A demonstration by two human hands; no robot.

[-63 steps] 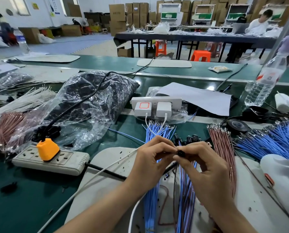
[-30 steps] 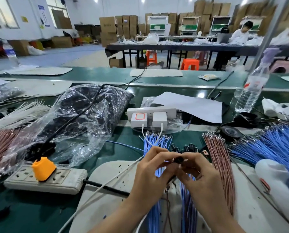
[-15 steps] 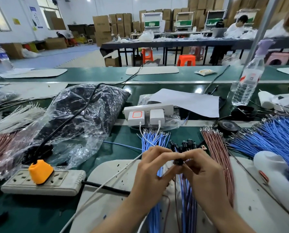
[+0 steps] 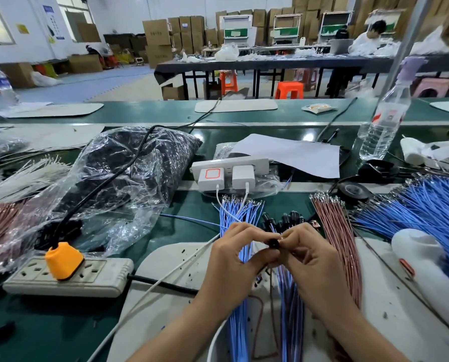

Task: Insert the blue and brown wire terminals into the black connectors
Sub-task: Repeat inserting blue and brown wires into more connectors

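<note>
A single black connector (image 4: 273, 242) is held up over the white mat (image 4: 171, 270), pinched from both sides. The left hand (image 4: 234, 252) is clenched round it from nine o'clock, fingers curled and thumb tip pressed to its body. The right hand (image 4: 312, 259) is closed on it from three o'clock, thumb and forefinger nipped at its edge. A glint of metal is caught there, but whether a terminal is seated cannot be told. A thin brown wire (image 4: 270, 296) is seen trailing down at six o'clock of the connector, between the wrists.

Under the hands a bundle of blue wires (image 4: 234, 212) is laid out, its metal tips fanned toward twelve o'clock. Just beyond the knuckles, at twelve o'clock, a small heap of black connectors (image 4: 283, 219) is gathered. At two o'clock of the hands the brown wires (image 4: 335, 226) are lined up, and a far bigger spread of blue wires (image 4: 427, 210) is piled past them at three o'clock, with a white bottle (image 4: 427, 259) lying across it.

Over at nine o'clock a grey power strip (image 4: 69, 276) is seen with an orange plug (image 4: 63, 259) pushed in. A clear plastic bag (image 4: 129, 173) of dark parts is slumped at ten o'clock. At twelve o'clock a white socket block (image 4: 228, 165) carries two chargers, and a water bottle (image 4: 382, 126) is stood upright at one o'clock.
</note>
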